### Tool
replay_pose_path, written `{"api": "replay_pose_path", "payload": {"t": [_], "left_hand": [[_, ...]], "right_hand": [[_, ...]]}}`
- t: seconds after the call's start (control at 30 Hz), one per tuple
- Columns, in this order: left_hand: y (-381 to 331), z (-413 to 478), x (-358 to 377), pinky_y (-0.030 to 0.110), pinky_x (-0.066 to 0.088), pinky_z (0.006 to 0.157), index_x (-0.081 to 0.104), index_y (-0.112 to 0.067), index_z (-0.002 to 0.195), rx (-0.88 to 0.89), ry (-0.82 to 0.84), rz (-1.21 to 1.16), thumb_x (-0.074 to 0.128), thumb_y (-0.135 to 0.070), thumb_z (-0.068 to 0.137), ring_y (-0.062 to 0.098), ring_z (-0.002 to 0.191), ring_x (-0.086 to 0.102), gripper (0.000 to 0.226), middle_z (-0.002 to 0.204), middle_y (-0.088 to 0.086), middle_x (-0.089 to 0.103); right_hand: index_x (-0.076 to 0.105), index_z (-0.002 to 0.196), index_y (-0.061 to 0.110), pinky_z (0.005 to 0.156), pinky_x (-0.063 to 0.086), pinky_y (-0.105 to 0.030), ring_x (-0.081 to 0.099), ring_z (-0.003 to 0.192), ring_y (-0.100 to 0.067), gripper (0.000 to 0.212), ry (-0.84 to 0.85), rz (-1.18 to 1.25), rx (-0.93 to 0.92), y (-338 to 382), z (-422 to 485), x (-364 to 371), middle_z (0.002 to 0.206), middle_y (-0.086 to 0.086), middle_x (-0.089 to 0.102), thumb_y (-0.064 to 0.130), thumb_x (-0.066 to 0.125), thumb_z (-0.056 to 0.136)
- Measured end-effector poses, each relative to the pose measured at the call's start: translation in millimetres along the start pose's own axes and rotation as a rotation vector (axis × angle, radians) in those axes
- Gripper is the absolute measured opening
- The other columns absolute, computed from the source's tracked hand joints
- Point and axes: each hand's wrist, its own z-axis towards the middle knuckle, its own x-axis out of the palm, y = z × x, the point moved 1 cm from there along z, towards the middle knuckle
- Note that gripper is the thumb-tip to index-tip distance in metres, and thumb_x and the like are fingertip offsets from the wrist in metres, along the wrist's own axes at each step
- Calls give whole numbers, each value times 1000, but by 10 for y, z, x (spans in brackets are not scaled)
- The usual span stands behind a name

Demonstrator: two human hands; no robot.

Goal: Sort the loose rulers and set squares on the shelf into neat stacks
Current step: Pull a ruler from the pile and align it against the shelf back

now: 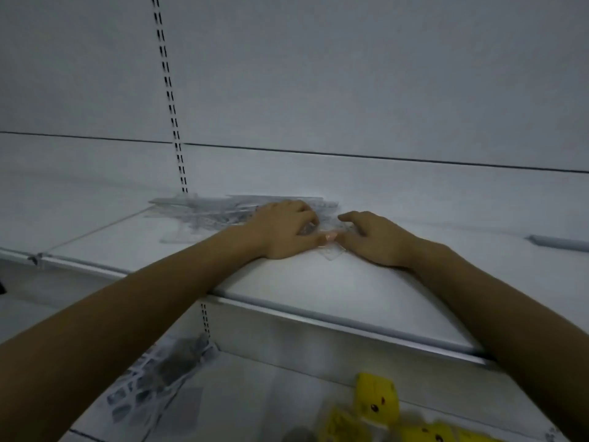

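A jumble of clear plastic rulers and set squares (204, 210) lies on the white shelf (318, 282), against the back panel. My left hand (283, 229) rests on the right end of that pile, fingers curled over clear pieces. My right hand (371, 236) lies just to its right, fingers bent and spread over a small clear set square (331, 253). The two thumbs meet at that piece's near edge and seem to pinch it. The blur hides the exact hold of each hand.
A slotted upright (169, 100) runs up the back panel behind the pile. A grey bar (557, 243) lies at the shelf's far right. On the lower shelf are packaged items (156, 381) at left and yellow packs (377, 400) at right.
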Motion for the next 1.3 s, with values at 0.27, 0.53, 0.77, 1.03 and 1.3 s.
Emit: {"api": "replay_pose_path", "payload": {"t": [0.27, 0.53, 0.77, 1.03, 1.3], "left_hand": [[179, 136, 54, 40, 43, 93, 61, -32, 100, 88, -71, -216, 39, -85, 59, 11, 104, 53, 71, 112, -9, 59], [182, 201, 69, 35, 41, 89, 62, -25, 96, 183, -126, -289, 58, -56, 82, 13, 98, 53, 34, 98, -9, 61], [87, 143, -96, 29, 37, 72, 51, -19, 85, 174, -412, -582, 55, -50, 86, 13, 79, 55, 31, 80, -8, 58], [78, 54, -217, 43, 50, 53, 39, -22, 87, 215, -840, -553, 29, -61, 90, 25, 57, 62, 41, 63, 6, 60], [13, 96, -153, 12, 33, 77, 49, -13, 99, 360, -904, -374, 61, -27, 87, 2, 73, 44, 23, 81, -6, 54]], "right_hand": [[57, 124, 26, 88, 37, -20, 53, 107, -8, 59, 32, -14, 71, -101, -86, -264, 127, 4, 58, 55, 68, 74], [69, 105, 25, 74, 44, -16, 58, 85, -1, 36, -127, -1, 18, -117, -39, -245, 99, 12, 66, 43, 73, 74], [67, 89, 23, 65, 49, -19, 61, 62, -11, 12, -326, 282, 22, -187, 15, -261, 69, -2, 69, 15, 72, 81], [62, 93, 24, 58, 41, -5, 57, 63, -2, 4, -495, 138, 13, -197, 40, -253, 74, 6, 63, 21, 60, 91], [61, 109, 24, 64, 38, -16, 51, 72, -6, 26, -555, 207, 146, -278, 26, -288, 97, 1, 56, 29, 66, 85]]}}
